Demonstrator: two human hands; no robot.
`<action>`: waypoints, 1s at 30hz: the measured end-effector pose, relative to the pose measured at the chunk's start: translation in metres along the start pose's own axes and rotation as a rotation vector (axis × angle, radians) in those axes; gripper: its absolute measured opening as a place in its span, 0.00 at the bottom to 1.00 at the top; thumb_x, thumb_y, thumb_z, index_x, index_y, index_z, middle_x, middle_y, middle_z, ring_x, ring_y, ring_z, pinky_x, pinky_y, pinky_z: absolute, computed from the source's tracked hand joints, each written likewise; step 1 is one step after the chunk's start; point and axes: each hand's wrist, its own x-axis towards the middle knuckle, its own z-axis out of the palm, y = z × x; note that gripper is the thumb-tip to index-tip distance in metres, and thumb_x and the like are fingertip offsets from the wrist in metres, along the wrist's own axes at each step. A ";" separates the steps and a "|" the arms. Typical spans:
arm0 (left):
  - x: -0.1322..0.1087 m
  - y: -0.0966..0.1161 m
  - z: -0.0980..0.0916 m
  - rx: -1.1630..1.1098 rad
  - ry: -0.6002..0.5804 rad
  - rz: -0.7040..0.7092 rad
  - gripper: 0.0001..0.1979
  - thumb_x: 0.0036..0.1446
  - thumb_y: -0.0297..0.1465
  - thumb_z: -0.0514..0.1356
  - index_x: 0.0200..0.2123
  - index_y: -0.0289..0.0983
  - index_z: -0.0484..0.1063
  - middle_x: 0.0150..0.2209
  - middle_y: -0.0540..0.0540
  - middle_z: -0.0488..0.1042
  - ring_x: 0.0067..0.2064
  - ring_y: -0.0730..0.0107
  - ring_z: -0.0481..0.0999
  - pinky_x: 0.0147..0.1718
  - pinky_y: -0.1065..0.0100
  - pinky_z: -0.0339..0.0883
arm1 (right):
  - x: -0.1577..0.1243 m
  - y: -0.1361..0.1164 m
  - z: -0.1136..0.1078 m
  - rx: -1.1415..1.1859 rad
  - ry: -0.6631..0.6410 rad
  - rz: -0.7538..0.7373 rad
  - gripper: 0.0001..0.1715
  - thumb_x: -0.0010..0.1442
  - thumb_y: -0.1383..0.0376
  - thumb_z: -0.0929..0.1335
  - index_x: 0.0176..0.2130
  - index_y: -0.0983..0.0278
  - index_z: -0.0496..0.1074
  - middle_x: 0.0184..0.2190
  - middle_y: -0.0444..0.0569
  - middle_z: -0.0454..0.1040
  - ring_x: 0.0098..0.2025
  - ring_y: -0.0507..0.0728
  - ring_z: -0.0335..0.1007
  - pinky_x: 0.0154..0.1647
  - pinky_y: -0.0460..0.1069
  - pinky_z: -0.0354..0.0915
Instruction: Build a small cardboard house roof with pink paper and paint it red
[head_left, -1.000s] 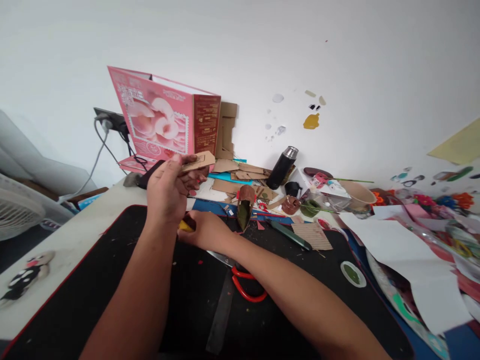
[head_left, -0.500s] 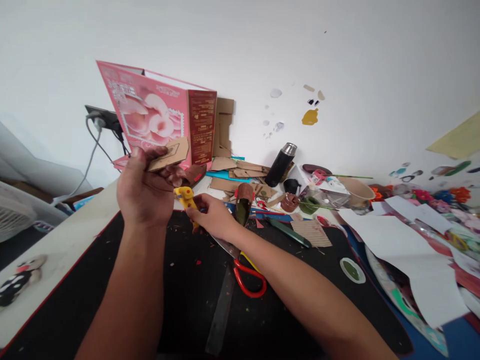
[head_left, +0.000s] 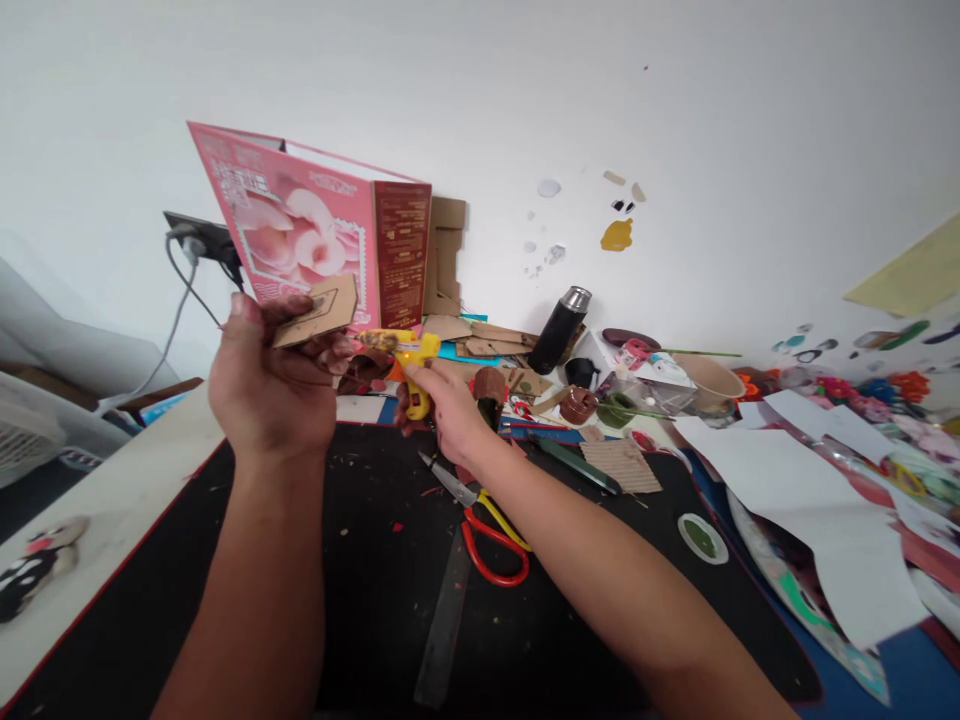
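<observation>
Left hand (head_left: 271,400) grips one card (head_left: 324,312); right hand (head_left: 452,412) grips one glue gun (head_left: 420,350), at the card's four o'clock.

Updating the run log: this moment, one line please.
left hand: holding cardboard piece; right hand: holding yellow glue gun; scissors: on black mat

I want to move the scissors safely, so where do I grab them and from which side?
Probably the red loop, coming from the near side of the black mat: the scissors appear to lie flat, blades pointing away and leftward, with that open loop closest to you.
</observation>
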 end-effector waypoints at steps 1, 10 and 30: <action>0.001 0.000 0.000 0.045 0.054 0.013 0.15 0.63 0.39 0.65 0.29 0.35 0.77 0.30 0.46 0.80 0.24 0.69 0.77 0.19 0.69 0.66 | -0.005 -0.004 -0.004 0.035 -0.001 -0.007 0.22 0.59 0.48 0.78 0.37 0.60 0.70 0.25 0.38 0.73 0.21 0.52 0.72 0.18 0.45 0.67; 0.002 0.009 -0.019 0.988 -0.212 -0.267 0.17 0.58 0.43 0.65 0.27 0.35 0.79 0.21 0.46 0.76 0.20 0.71 0.70 0.19 0.70 0.62 | -0.055 -0.003 -0.035 0.138 -0.034 0.086 0.35 0.55 0.39 0.78 0.23 0.63 0.68 0.17 0.41 0.68 0.15 0.49 0.64 0.13 0.42 0.58; -0.056 -0.003 -0.036 1.743 -1.033 -0.072 0.19 0.64 0.45 0.58 0.50 0.42 0.79 0.52 0.36 0.82 0.54 0.44 0.80 0.56 0.48 0.71 | -0.073 -0.011 -0.060 0.268 -0.136 0.087 0.35 0.55 0.37 0.77 0.26 0.64 0.71 0.20 0.42 0.72 0.19 0.52 0.72 0.14 0.43 0.63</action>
